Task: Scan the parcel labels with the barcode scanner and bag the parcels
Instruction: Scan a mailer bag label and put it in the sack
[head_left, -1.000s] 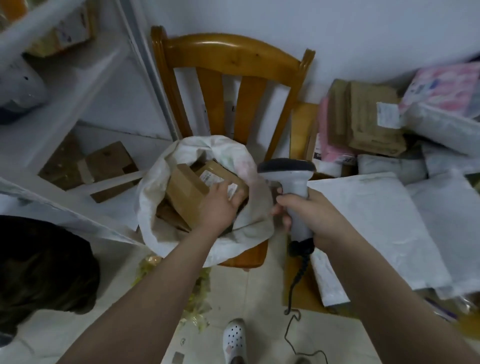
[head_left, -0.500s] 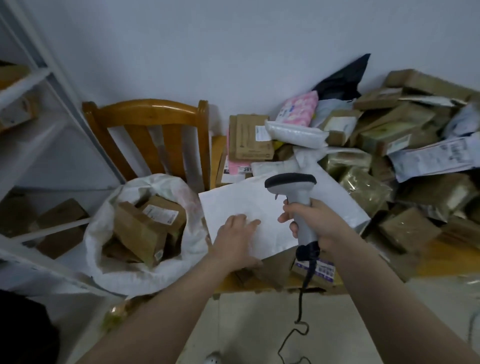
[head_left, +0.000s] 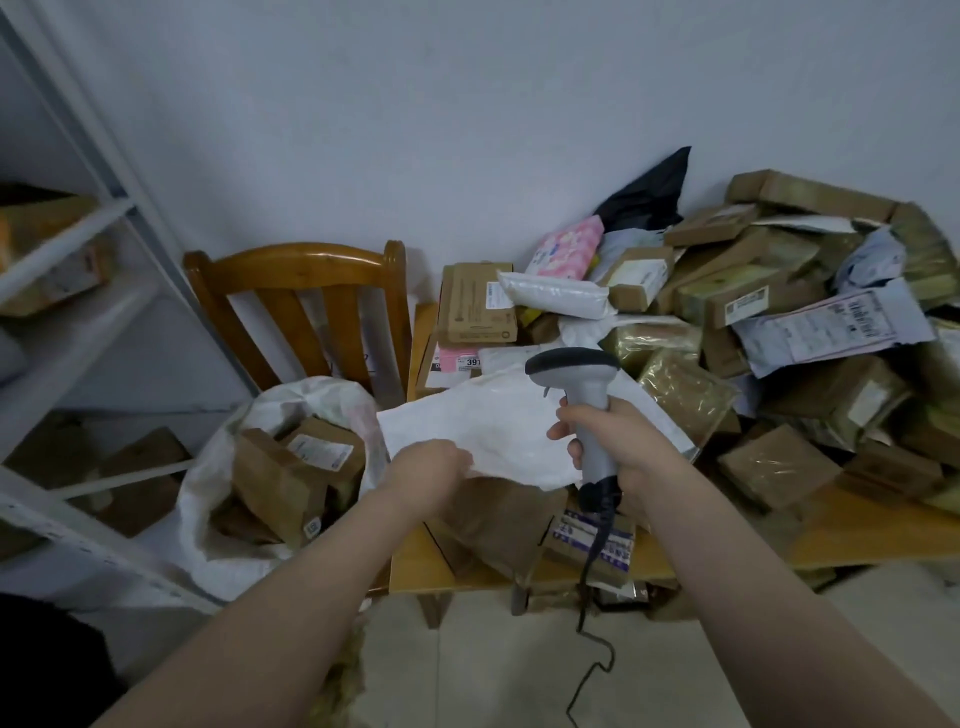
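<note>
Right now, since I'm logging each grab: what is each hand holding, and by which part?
The left hand pinches the white mailer by its near edge; the right hand grips the scanner by its handle.

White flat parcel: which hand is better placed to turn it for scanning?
Left, probably: the left hand grips the white flat parcel at its near edge; the right hand holds the barcode scanner.

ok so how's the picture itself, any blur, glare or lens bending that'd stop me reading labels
Head view: dim, bluish light; the wide lens slants the shelf upright; soft glare on the chair rail; the left hand gripping the white mailer is smeared, the barcode scanner in the right hand sharper; print on the grey mailer label is too soft to read.
</note>
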